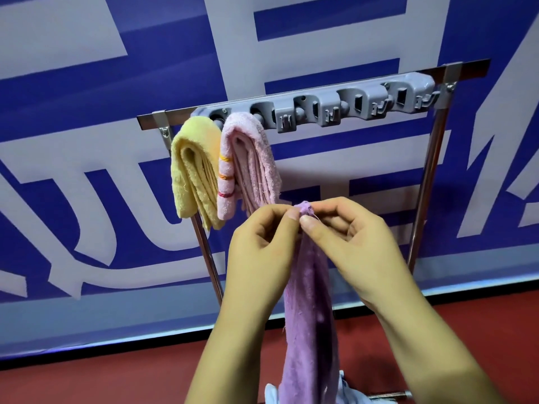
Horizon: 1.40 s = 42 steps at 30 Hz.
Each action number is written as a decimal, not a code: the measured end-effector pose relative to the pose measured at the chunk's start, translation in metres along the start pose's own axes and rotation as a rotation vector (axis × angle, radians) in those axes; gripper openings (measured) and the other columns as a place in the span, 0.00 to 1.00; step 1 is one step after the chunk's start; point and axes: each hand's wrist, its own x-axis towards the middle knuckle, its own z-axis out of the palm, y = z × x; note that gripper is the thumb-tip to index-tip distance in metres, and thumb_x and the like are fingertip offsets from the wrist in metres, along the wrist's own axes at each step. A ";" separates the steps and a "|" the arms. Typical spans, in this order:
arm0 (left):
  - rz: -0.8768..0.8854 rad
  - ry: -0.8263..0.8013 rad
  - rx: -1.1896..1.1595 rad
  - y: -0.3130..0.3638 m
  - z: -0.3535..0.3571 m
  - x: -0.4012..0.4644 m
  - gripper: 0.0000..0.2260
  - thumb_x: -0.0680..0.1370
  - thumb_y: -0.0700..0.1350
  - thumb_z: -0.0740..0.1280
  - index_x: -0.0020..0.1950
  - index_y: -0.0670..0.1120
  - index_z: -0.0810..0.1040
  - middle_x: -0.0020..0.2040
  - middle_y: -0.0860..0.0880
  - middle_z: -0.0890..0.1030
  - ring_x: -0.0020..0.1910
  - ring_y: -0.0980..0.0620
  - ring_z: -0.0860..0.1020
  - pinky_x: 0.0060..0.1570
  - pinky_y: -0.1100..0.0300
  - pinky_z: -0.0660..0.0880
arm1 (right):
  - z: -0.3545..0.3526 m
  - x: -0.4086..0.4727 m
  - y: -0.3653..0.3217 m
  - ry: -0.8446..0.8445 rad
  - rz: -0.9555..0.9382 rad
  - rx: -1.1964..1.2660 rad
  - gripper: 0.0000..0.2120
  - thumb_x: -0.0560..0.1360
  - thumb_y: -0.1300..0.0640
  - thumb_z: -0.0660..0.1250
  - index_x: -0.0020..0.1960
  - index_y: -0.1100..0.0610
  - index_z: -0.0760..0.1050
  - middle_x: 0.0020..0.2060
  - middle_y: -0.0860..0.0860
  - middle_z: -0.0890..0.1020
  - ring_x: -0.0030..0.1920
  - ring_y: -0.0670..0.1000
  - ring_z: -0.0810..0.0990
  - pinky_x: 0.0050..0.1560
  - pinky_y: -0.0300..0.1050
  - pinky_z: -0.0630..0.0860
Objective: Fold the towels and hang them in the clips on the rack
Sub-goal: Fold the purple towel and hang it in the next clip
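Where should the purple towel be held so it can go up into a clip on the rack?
At its bunched top end, pinched from both sides as the left hand and right hand do: the purple towel hangs straight below, leaving a narrow tip.

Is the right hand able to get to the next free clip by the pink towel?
Probably yes: nothing blocks the way from the right hand to the free clip, though it is pinching the purple towel.

Three towels: yellow towel (194, 173), pink towel (248, 164), purple towel (312, 310); two hands; one rack (315, 107)
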 end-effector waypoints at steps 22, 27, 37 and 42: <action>0.078 -0.368 0.396 -0.041 -0.039 0.013 0.19 0.62 0.62 0.73 0.51 0.64 0.75 0.64 0.61 0.66 0.70 0.64 0.63 0.65 0.68 0.61 | -0.025 0.019 0.003 -0.052 0.054 0.042 0.06 0.79 0.60 0.60 0.49 0.56 0.75 0.38 0.52 0.79 0.38 0.47 0.76 0.38 0.38 0.73; -0.048 -0.567 0.440 -0.059 -0.044 0.012 0.17 0.62 0.63 0.72 0.45 0.57 0.79 0.59 0.61 0.72 0.64 0.62 0.70 0.68 0.61 0.65 | -0.024 0.019 0.003 -0.079 0.057 0.101 0.06 0.78 0.59 0.60 0.48 0.57 0.75 0.34 0.50 0.79 0.34 0.44 0.75 0.33 0.35 0.73; -0.097 -0.482 0.523 -0.051 -0.091 0.023 0.13 0.67 0.60 0.75 0.41 0.52 0.83 0.51 0.58 0.81 0.53 0.57 0.79 0.61 0.48 0.73 | -0.041 0.029 0.010 0.044 0.067 -0.013 0.07 0.79 0.59 0.60 0.46 0.53 0.76 0.34 0.47 0.79 0.35 0.43 0.75 0.37 0.38 0.73; 0.111 -0.220 0.442 0.015 -0.109 0.030 0.07 0.69 0.51 0.69 0.39 0.49 0.82 0.43 0.53 0.83 0.43 0.57 0.81 0.43 0.69 0.77 | -0.051 0.029 -0.012 0.012 -0.158 -0.227 0.04 0.76 0.49 0.63 0.46 0.45 0.77 0.38 0.51 0.81 0.40 0.49 0.78 0.45 0.54 0.76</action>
